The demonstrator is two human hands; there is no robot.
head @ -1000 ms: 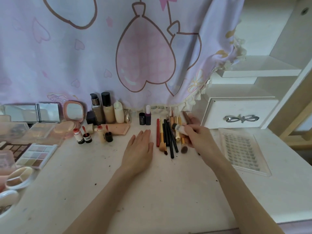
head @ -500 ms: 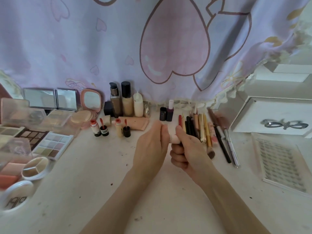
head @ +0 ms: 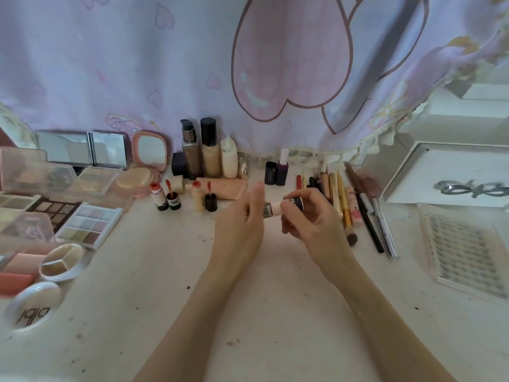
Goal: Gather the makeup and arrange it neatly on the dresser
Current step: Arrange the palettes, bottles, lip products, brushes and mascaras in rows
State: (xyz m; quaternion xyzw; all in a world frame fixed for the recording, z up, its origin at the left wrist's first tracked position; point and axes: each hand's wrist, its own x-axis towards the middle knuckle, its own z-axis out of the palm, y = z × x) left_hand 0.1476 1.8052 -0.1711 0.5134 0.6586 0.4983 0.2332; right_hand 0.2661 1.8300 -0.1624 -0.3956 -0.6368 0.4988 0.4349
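Lilac curtain (head: 137,64) with pink heart print hangs behind the desk. White drawer (head: 451,175) with a silver bow handle (head: 471,188) sits at right.

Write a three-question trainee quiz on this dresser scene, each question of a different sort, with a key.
1. True or false: the right hand grips a small pale tube with a dark cap.
2. Multiple choice: the pink round mirror stands A) left of the foundation bottles, B) on the lash tray, C) among the brushes and pencils.
3. Fill in: the left hand is beside the tube's ___ end, the one away from the cap.

Key: 1 true; 2 A; 3 crimped. Whether the left hand actually touches the tube cannot be told.
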